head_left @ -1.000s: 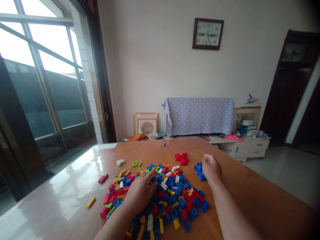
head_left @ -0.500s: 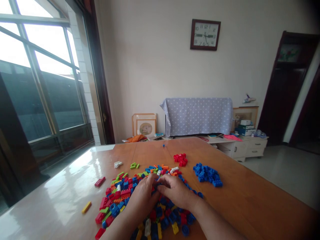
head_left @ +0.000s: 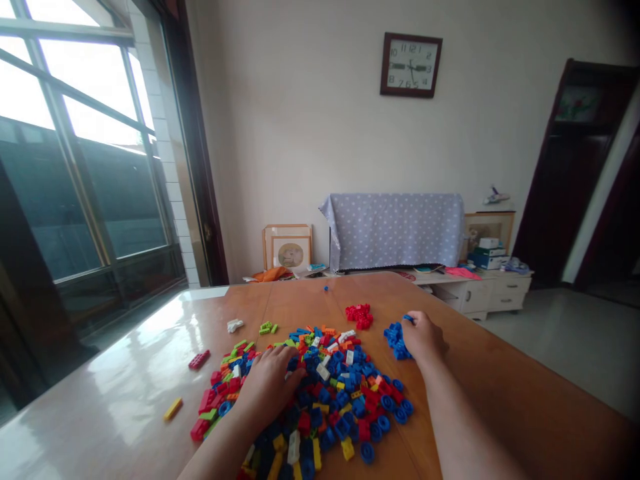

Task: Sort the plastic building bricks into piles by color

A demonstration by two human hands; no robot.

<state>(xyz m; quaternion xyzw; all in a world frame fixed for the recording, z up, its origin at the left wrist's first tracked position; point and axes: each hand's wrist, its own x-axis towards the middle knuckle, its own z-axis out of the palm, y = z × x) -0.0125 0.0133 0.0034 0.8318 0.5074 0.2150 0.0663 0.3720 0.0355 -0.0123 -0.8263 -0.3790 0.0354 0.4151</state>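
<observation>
On the table lies a large mixed pile of toy building bricks (head_left: 345, 380) in blue, red, yellow, green, orange and white. My left hand (head_left: 270, 380) rests over the pile's left-middle part, thumb apart from the fingers, its fingertips among the bricks. To the right, my right hand (head_left: 426, 339) is over a separate heap of blue bricks (head_left: 395, 341) and covers its right part. Between its thumb and fingertips is a blue brick (head_left: 409, 319), just above the heap.
Small groups of red bricks (head_left: 359, 317), green bricks (head_left: 269, 328) and white bricks (head_left: 235, 325) lie beyond the pile. Leftward are a single yellow brick (head_left: 173, 409) and a red brick (head_left: 199, 360). The wooden table (head_left: 480, 387) reaches toward a low white cabinet (head_left: 477, 297).
My hands were together over the pile. My right hand has moved right to the blue heap with a blue brick; my left hand has shifted slightly left, its thumb now apart from its fingers.
</observation>
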